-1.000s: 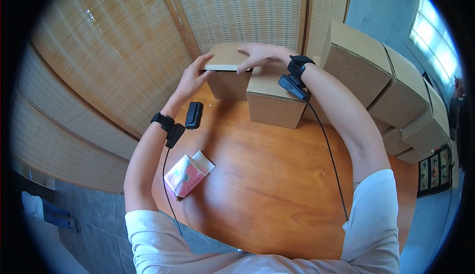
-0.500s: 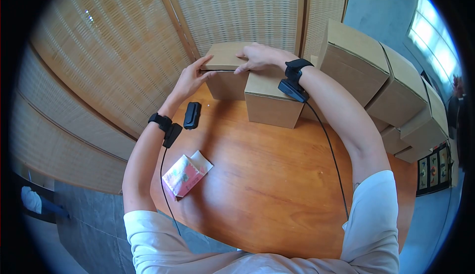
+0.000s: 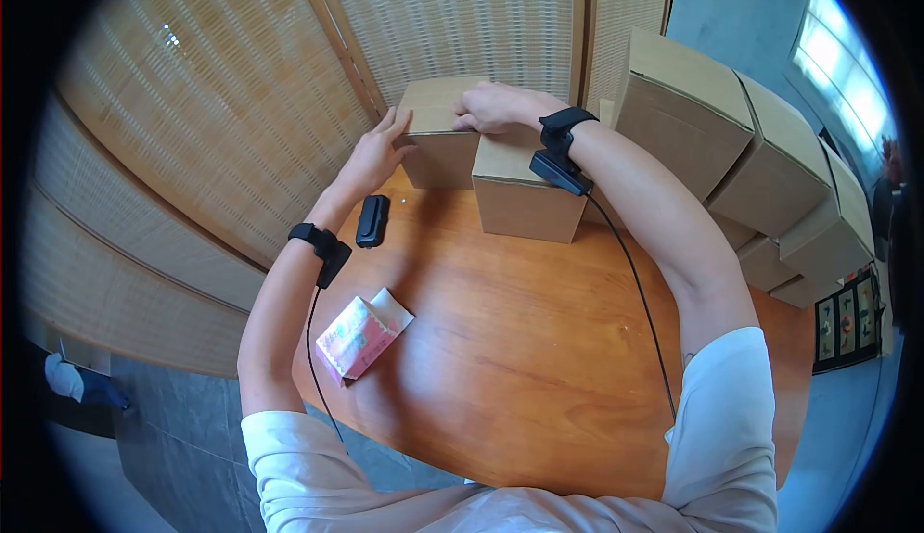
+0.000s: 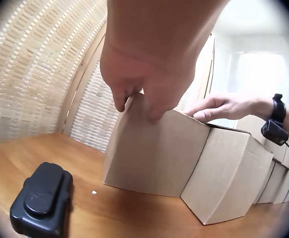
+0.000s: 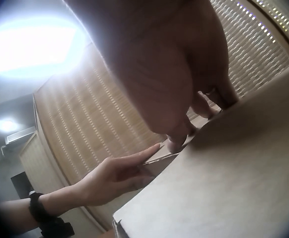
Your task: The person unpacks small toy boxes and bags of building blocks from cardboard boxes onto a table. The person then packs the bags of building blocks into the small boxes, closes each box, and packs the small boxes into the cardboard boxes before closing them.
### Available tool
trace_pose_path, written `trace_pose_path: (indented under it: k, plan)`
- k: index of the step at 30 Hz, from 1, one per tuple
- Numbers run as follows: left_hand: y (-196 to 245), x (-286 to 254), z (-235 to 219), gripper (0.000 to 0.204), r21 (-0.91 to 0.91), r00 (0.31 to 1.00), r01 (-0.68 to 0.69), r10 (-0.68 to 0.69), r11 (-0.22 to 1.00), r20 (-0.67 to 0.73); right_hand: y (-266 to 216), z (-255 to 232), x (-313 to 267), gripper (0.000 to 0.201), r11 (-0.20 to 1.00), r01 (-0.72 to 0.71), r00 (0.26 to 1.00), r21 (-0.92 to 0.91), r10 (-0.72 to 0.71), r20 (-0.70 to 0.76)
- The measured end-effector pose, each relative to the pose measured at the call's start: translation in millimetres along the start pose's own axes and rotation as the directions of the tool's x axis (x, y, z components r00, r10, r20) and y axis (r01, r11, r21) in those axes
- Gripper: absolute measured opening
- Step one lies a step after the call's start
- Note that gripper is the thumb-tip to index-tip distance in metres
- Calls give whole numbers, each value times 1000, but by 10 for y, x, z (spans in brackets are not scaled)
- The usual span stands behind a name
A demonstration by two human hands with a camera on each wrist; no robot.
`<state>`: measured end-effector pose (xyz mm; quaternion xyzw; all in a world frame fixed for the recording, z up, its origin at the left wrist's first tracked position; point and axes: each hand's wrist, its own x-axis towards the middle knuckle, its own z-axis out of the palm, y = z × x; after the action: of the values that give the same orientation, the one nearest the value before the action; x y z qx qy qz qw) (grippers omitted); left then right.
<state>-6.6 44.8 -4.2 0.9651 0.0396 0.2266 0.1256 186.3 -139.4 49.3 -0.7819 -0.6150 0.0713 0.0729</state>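
At the back of the table stands a closed cardboard box. My left hand is at its left front corner, the thumb against the front face and the fingers along the left side, as the left wrist view also shows. My right hand presses on the top by the right front edge, its fingers bent downward. In the right wrist view the fingertips of that hand meet the edge of the top. A second cardboard box stands against the first on the right, under my right wrist.
Several larger cardboard boxes are stacked at the right. A black device lies near my left wrist, and a pink and white carton lies on the wooden table closer to me. Woven screens stand behind. Cables hang from both wrist cameras.
The dark gap under the box's lid has closed; the lid now lies flat. My right fingers have bent downward at the lid's edge, while the left hand stays at the corner.
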Motion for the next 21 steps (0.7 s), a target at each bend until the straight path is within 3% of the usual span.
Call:
trace_pose_path:
  k: [3,7,9,10,12,13,15,16,18,19,21]
  plan:
    - [72,-23,-20,62,36,997,60,-62,998,51,-54,28,-76,36,998,-27,999,-53,25,-34]
    - [-65,56,-27,61,-17,998,36,-35,999,55,-182,27,-133,34,987,-86,995,-133,77,-66]
    - [-128,149,-150,61,-223,964,190,-139,956,225,-300,-189,-215,35,986,25,999,-166,-19,40]
    - [-161,218,-161,61,-219,966,177,-127,960,224,-324,-250,-197,35,986,16,1000,-167,-11,27]
    - [-219,258,-70,61,-382,985,170,-161,909,54,-379,-302,-191,39,999,-26,982,-40,18,-188]
    - [-308,313,18,61,-389,986,169,-160,906,55,-477,-331,-387,41,996,80,930,45,-58,-363]
    - [-470,507,158,62,-409,915,389,-399,825,65,-662,-280,-764,38,948,281,831,148,-163,-532]
    - [-466,568,180,62,-421,916,385,-397,821,63,-845,-298,-1123,36,936,309,839,171,-184,-512]
    - [-452,685,227,61,-427,881,472,-401,771,251,-1086,-101,-1736,35,925,341,826,167,-210,-524]
    - [-458,692,266,61,-439,882,472,-399,765,251,-1161,-41,-1970,40,905,332,847,267,-161,-506]
    - [-463,673,380,58,-728,835,535,-403,430,375,-1136,-45,-2058,42,915,265,879,304,-99,-466]
